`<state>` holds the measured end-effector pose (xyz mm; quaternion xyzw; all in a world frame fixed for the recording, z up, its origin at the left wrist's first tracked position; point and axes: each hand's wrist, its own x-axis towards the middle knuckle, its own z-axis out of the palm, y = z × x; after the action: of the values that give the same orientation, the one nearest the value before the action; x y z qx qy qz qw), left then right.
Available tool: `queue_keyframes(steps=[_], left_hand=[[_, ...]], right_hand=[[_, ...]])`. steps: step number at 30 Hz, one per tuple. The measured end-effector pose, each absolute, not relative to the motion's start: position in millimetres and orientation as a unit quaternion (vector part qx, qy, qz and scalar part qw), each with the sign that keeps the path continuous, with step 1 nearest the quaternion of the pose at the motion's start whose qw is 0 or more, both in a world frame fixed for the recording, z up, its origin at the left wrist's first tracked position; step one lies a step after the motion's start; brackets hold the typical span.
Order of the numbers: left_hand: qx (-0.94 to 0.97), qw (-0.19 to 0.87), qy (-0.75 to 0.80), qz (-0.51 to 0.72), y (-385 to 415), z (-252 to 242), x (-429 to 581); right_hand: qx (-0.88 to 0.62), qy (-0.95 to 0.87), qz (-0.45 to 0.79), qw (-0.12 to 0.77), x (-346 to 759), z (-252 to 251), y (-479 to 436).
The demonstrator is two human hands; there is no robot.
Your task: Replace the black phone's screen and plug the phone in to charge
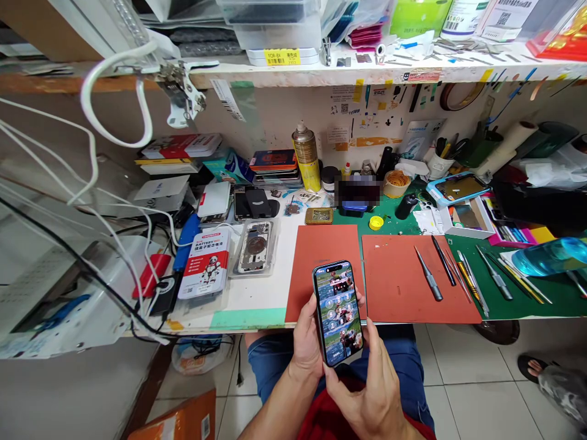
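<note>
A smartphone is held upright-tilted over the front edge of the bench, its screen lit with a round-button number keypad over a picture. My left hand wraps round it from the left, with fingertips showing at the right edge. My right hand is at the lower end, thumb against the bottom corner and fingers along the right side. Behind the phone lies a reddish-brown mat; a second brown mat to the right carries a grey pen-shaped tool and a black one.
Tweezers and other slim tools lie at right near a blue bottle. At left are a battery box, an opened phone in a clear tray and hanging cables. A loaded shelf overhangs the bench. Another person's foot shows at right.
</note>
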<state>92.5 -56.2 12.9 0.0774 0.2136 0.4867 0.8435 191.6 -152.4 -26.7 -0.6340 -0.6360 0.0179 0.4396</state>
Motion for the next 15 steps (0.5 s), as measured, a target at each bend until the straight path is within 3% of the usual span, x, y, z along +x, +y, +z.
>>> queue_keyframes(steps=[15], left_hand=[[0.092,0.836,0.232,0.489,-57.1,11.8,91.7]], right_hand=[[-0.632,-0.639,0.002,0.439,192.3,-25.1,-151.4]])
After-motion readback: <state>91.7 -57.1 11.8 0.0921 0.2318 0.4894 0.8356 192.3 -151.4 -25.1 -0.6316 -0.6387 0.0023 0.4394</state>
